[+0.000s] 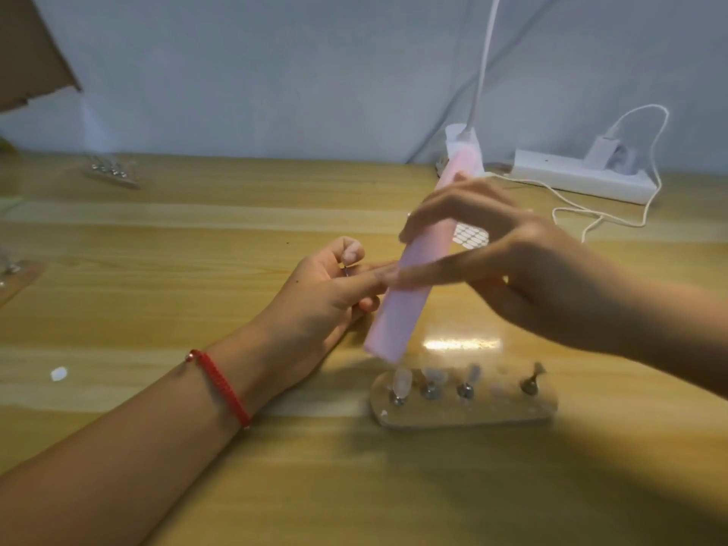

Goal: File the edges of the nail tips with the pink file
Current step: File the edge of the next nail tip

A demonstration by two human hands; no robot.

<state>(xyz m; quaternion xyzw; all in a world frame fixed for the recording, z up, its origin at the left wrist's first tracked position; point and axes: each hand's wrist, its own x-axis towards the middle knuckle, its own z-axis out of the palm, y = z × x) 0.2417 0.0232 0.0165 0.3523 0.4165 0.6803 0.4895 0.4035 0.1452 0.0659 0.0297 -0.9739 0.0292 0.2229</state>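
1: Two hands were noted over the middle of the table (197, 246). How was the pink file (409, 277) held?

2: It was pinched about mid-length by the right hand (512, 262), with the thumb across its near face and the fingers over the far side. Motion blur was recorded. The file was tilted, far end toward 1 o'clock and near end toward 7, presumably so that its flat face could be drawn along an edge.

1: And the left hand (315, 297)?

2: A small metal peg (346, 270) was gripped between thumb and forefinger and brought against the file from its 9 o'clock side. The nail tip on it could not be made out. The peg was judged to be held free of the stand for steadier work.

1: The other nail tips (401, 382)?

2: Three were seen upright on pegs in the wooden holder (465, 411), at 5 o'clock from the hands. The peg at the holder's right end was too blurred to read.

1: Surroundings?

2: A power strip (583, 179) was logged at 2 o'clock, well apart. A red bracelet (220, 388) was noted on the left wrist.
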